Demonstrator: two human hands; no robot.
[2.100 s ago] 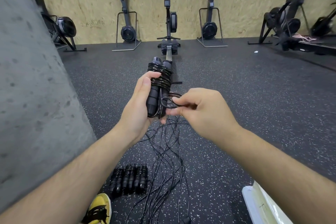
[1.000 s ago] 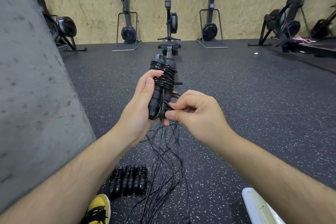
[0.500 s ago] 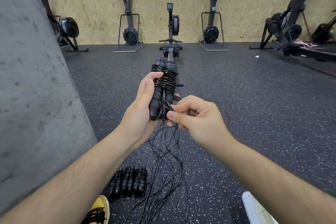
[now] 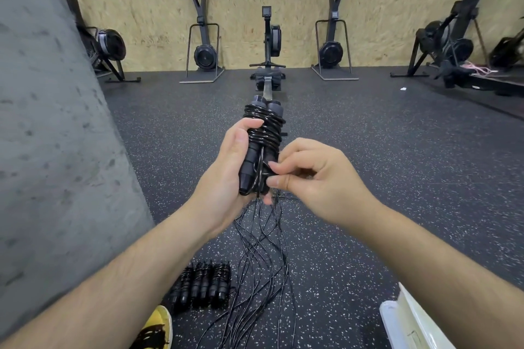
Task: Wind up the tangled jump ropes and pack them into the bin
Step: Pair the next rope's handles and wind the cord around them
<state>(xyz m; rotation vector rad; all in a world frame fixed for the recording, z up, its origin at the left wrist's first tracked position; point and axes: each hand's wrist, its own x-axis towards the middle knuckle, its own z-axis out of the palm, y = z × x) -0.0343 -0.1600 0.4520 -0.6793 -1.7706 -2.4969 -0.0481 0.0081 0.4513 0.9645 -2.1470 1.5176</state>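
My left hand (image 4: 229, 167) grips a black jump rope (image 4: 262, 133) by its two handles, held upright side by side with cord wound around their upper half. My right hand (image 4: 314, 178) pinches the cord's end against the lower part of the handles. Several loose black cords (image 4: 263, 263) lie on the floor below my hands. Three wound-up ropes (image 4: 202, 287) lie side by side on the floor near my foot. A white bin (image 4: 408, 323) shows only its corner at the bottom right.
A grey concrete pillar (image 4: 51, 136) fills the left side. A rowing machine (image 4: 268, 65) stands straight ahead, with other gym machines (image 4: 205, 48) along the wooden back wall. My yellow shoe (image 4: 156, 329) is at the bottom edge. The floor is dark speckled rubber.
My right hand has brought the small end loop of cord in against the lower handles and closed tight on it. My left hand has kept its grip on the bundle.
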